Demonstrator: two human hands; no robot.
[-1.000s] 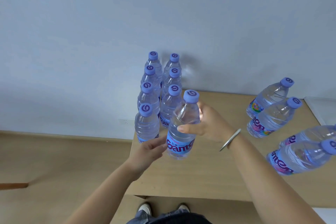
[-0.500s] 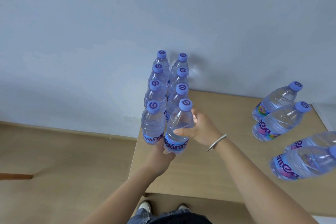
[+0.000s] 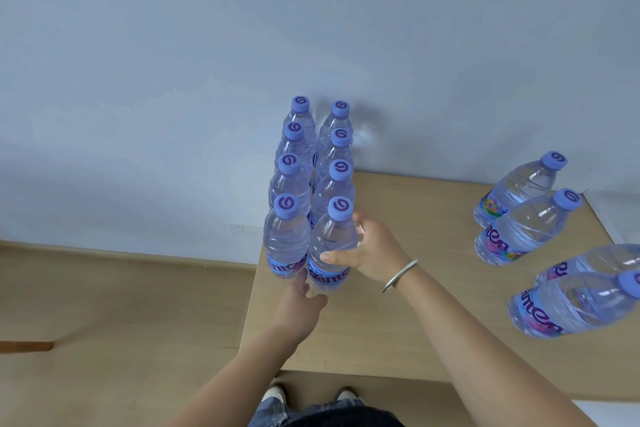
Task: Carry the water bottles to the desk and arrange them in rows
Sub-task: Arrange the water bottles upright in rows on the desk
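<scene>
Two rows of clear water bottles with purple caps stand at the left end of the wooden desk. My right hand grips the nearest bottle of the right row, which stands upright beside the nearest bottle of the left row. My left hand touches the bases of these two front bottles; its fingers are partly hidden behind them. Several more bottles stand loosely grouped at the desk's right side.
A pale wall rises behind the desk, with a socket low on it. Wooden floor lies to the left. My shoes show below the desk's front edge. A white surface adjoins the desk at the right.
My right hand has carried the bottle back and set it at the front of the right row. My left hand has moved up to the front bottles' bases.
</scene>
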